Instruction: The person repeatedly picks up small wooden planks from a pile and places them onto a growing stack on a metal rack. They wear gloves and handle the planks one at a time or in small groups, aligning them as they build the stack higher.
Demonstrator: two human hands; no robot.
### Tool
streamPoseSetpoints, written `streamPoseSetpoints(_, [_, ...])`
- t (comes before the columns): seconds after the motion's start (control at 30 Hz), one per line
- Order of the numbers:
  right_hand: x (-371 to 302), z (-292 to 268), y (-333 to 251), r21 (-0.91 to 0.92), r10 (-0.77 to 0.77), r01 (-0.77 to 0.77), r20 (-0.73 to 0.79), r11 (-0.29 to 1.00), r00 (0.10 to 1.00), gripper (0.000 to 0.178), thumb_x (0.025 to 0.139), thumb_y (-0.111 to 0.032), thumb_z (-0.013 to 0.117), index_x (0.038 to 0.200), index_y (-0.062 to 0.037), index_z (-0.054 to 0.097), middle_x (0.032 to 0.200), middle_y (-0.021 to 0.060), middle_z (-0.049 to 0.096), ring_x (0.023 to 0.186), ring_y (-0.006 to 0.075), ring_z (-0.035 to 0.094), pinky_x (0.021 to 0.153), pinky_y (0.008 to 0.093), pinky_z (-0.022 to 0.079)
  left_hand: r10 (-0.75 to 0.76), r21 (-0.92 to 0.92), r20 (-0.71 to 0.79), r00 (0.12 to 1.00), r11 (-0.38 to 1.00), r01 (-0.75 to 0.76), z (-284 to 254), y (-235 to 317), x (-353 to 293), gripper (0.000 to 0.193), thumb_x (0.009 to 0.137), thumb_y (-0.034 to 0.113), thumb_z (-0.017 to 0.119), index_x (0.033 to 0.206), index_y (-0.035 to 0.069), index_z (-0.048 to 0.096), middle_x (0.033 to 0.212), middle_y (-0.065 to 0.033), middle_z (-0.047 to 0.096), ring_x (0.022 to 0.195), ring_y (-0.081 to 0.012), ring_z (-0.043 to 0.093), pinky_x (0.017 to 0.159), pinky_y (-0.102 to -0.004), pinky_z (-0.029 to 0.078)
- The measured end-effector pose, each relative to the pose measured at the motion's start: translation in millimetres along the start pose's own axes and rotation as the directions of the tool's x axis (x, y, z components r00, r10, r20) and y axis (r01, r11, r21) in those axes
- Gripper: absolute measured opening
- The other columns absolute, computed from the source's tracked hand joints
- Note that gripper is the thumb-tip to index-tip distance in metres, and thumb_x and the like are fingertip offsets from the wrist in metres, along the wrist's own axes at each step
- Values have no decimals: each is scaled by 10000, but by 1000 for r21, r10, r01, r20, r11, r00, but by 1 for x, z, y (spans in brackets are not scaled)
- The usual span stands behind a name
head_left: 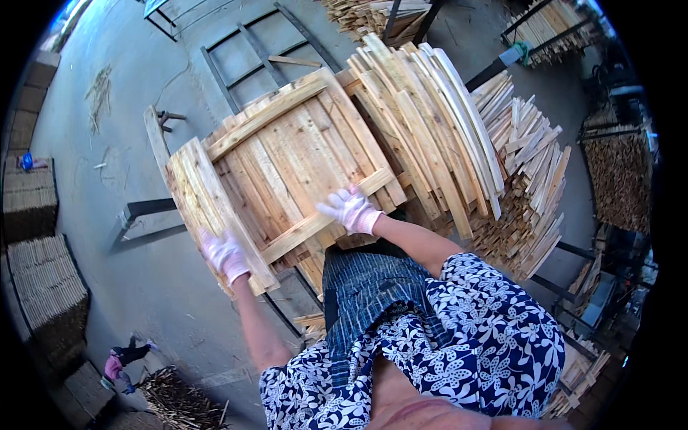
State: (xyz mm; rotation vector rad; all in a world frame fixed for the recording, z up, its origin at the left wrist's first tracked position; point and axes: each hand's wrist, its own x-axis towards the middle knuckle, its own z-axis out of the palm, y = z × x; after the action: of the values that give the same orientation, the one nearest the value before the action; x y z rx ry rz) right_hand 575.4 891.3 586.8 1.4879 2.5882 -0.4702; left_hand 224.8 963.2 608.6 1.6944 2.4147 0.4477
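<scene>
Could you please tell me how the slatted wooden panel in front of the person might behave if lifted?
The slatted wooden panel would probably feel stiff, with battens crossing its planks, though I cannot tell whether everything is fastened. It is likely fairly heavy, being broad and made of many planks. The bare wood probably won't be slippery.

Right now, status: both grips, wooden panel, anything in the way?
Left grip at left-side boards, blurred. Right grip at lower crosspiece, open. Wooden panel, crosspieces facing up. Slats crowd its right side.
</scene>
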Motion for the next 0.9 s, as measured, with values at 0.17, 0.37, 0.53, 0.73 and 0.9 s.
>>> streamPoseSetpoints(0.17, [-4, -48, 35, 142, 153, -127, -186, 982, 971, 671, 822, -269, 671, 1465, -223, 487, 1154, 110, 581, 1123, 298, 555, 976, 528, 399, 242, -893, 163, 956, 448, 39, 68, 189, -69, 332, 986, 30, 618, 1313, -9, 573, 1197, -93, 655, 1097, -189, 629, 1028, -312, 484])
streamPoseSetpoints(0.37, [-152, -123, 262, 224, 823, -813, -347, 538, 449, 696, 876, -506, 673, 1403, -98, 475, 1213, 186, 576, 1109, 368, 577, 937, 531, 445, 322, -573, 743, 587, 759, 309, 133, 371, -235, 668, 939, 419, 677, 1429, 24, 453, 1151, -164, 640, 1059, -226, 614, 968, -337, 488])
streamPoseSetpoints(0.53, [-184, -100, 344, 352, 911, -900, 224, 255, 346, 983, 879, -750, 566, 1570, -100, 311, 1585, 233, 337, 1434, 405, 389, 1158, 538, 344, 226, -479, 789, 571, 809, 342, 167, 395, -274, 998, 864, 469, 738, 1545, -52, 227, 1431, -295, 508, 1288, -388, 549, 1075, -398, 442])
streamPoseSetpoints(0.73, [-179, -101, 342, 348, 868, -851, 164, 394, 469, 872, 853, -765, 578, 1375, -69, 526, 1404, 269, 495, 1327, 420, 491, 1088, 491, 424, 62, -266, 764, 642, 937, 225, 155, 424, -253, 908, 797, 399, 752, 1452, -55, 316, 1304, -321, 580, 1195, -435, 604, 1016, -445, 492])
streamPoseSetpoints(0.9, [-192, -97, 373, 506, 874, -835, 283, 214, 396, 1005, 829, -773, 595, 1581, -158, 338, 1545, 287, 370, 1415, 459, 405, 1160, 500, 359, 49, -274, 746, 664, 932, 238, 133, 425, -245, 493, 799, 276, 649, 1158, -25, 495, 1093, -310, 642, 1008, -457, 655, 889, -493, 538])
